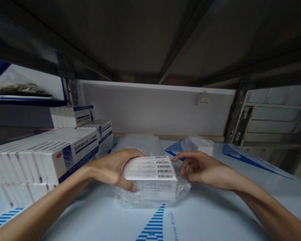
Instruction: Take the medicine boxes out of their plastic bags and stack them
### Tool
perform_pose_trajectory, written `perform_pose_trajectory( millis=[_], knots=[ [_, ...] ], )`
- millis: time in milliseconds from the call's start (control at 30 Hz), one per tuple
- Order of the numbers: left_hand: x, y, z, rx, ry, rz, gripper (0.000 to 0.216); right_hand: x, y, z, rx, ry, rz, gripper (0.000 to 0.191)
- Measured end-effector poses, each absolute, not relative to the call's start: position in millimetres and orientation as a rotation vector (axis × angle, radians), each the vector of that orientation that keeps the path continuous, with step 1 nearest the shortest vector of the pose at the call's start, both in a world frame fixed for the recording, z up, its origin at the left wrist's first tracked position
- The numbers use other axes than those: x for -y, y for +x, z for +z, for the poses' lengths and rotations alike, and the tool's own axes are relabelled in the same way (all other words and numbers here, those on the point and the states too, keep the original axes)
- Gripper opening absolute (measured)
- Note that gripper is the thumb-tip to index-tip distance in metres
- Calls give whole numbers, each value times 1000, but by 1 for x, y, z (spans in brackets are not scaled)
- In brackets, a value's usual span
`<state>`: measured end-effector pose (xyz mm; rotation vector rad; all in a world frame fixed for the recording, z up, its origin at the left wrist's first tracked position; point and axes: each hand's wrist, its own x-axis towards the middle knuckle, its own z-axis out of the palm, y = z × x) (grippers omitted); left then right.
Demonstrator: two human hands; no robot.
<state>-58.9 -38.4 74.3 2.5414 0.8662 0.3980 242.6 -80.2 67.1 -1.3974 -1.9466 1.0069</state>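
Note:
A row of white medicine boxes [150, 174] with barcodes on top lies in front of me, its lower part surrounded by crumpled clear plastic wrap [140, 202]. My left hand [117, 165] is closed around the left end of the row, thumb on the near face and fingers reaching over the far side. At the right end, my right hand [203, 169] is open. Its index finger is stretched to the far right corner of the boxes, and the other fingers are loosely curled beside the wrap. Whether they touch the plastic I cannot tell.
Stacked white and blue medicine boxes [47, 150] stand on the left. Behind lie a clear plastic-wrapped bundle [203, 145] and pale plastic sheeting [140, 142]. A dark metal shelf [145, 40] hangs low overhead, with a post [237, 113] at the right. Blue-printed sheeting [195, 217] covers the surface.

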Motion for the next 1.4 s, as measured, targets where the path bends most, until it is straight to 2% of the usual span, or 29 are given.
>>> perform_pose_trajectory(
  millis=[67, 133, 267, 300, 433, 633, 700, 800, 867, 1033, 1233, 1400],
  knots=[
    [38, -58, 75, -837, 2571, 383, 68, 77, 246, 73, 1896, -1387, 981, 40],
    [37, -57, 75, -800, 2603, 379, 67, 75, 248, 75, 1920, -1394, 931, 36],
    [34, -58, 73, -775, 2621, 412, 63, 73, 245, 62, 2143, -1399, 1019, 68],
    [34, -59, 72, -764, 2622, 421, 62, 73, 244, 57, 2166, -1391, 1057, 71],
    [33, -61, 70, -712, 2638, 437, 59, 68, 242, 48, 2025, -1350, 1162, 40],
    [32, -61, 70, -701, 2633, 440, 55, 65, 247, 64, 2015, -1351, 1026, 26],
    [32, -61, 70, -701, 2634, 453, 56, 68, 243, 64, 2082, -1388, 963, 34],
    [33, -62, 69, -698, 2641, 488, 57, 73, 236, 56, 2175, -1449, 969, 58],
    [33, -62, 69, -703, 2649, 486, 56, 73, 235, 51, 2157, -1461, 1006, 64],
    [35, -62, 69, -707, 2649, 454, 57, 64, 248, 58, 2004, -1333, 1075, 47],
    [34, -62, 66, -682, 2665, 459, 57, 63, 252, 69, 1845, -1166, 1254, 48],
    [33, -61, 63, -737, 2673, 538, 57, 72, 249, 63, 2078, -1187, 1284, 39]
  ],
)
